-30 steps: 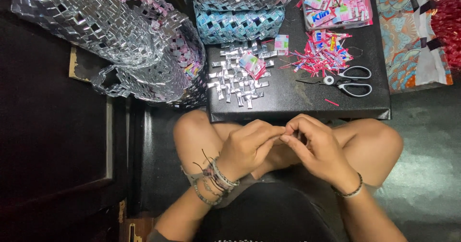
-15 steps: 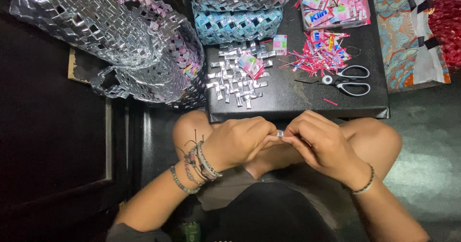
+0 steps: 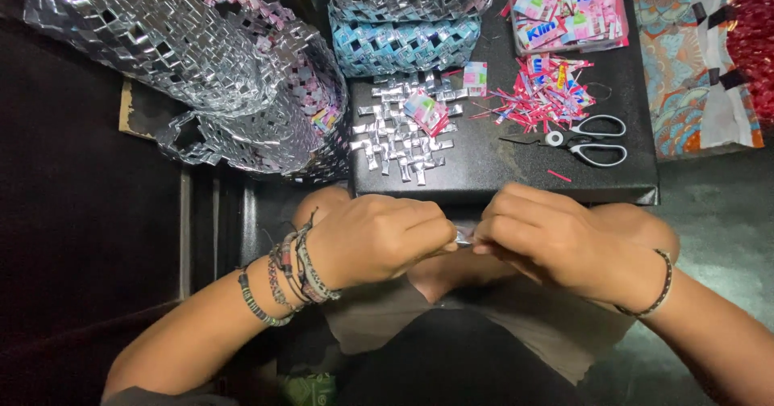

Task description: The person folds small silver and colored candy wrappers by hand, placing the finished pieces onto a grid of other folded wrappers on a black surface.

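A black desk carries several items. Scissors with white handles lie near its right front corner, closed. A heap of pink and red trimmings lies just behind the scissors. A clear tray of pink printed wrappers sits at the rear right. Folded silver strips lie spread at the left. A blue-and-silver woven basket stands behind them. A large silver woven bag lies left of the desk. Patterned fabric lies to the right.
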